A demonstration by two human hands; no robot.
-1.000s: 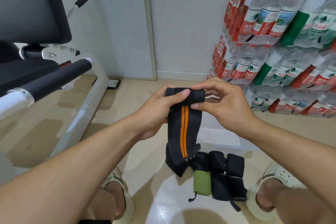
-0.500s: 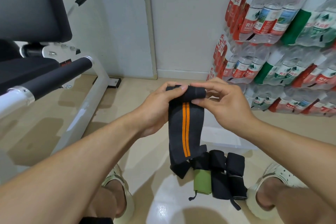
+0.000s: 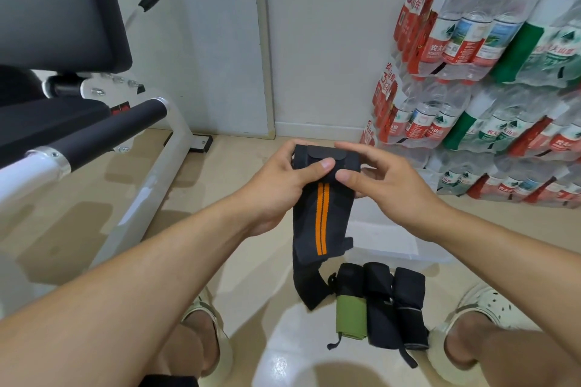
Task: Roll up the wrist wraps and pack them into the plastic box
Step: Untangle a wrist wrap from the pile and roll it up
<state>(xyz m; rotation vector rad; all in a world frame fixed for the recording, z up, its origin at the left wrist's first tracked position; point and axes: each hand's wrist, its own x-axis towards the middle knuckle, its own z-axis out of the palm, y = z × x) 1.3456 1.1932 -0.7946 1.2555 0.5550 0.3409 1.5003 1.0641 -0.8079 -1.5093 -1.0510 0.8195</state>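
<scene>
here we hold the black wrist wrap with orange stripes point(image 3: 320, 217) in mid-air above the floor point(image 3: 245, 173), between both hands. our left hand point(image 3: 283, 179) grips the rolled top end, thumb curled over the front. our right hand point(image 3: 386, 179) pinches the same roll from the other side, thumb on its face, fingers behind. the unrolled tail hangs down, its lower end near the floor. just beside it lie three wraps on the floor: a green-ended wrap point(image 3: 350, 313), a black wrap point(image 3: 379, 308), another black wrap point(image 3: 410, 308), touching side by side between our feet. a clear plastic box point(image 3: 383, 239) sits behind them.
</scene>
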